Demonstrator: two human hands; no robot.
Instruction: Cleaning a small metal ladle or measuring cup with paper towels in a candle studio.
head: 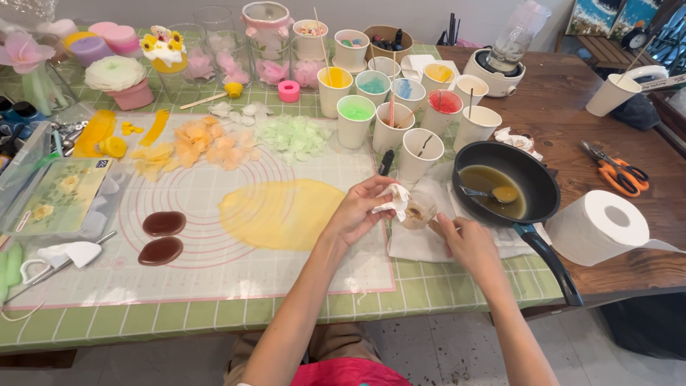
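Wiping goes on: left hand (357, 212) pinches a crumpled white paper tissue (395, 201) against the small clear glass cup (419, 211); right hand (466, 239) steadies its bottom, fingers closed.

My view is bright and evenly lit, shadows soft; around the black pan (532, 187) edges bend slightly, focus stays sharp.

Table: a brown wooden top (572, 107) stretched across the right side, wood grain plain to see.
Covering: a green checked cloth (214, 314) lay over the left and middle part of it, hanging at the near edge.
Wall: a pale, plain wall (429, 11) ran behind the far edge.
Floor: light grey tiles (443, 350) showed below the near edge.
Pictures: framed seascapes (607, 16) leaned in the far right corner.
Light: soft, even daylight, shadows faint.
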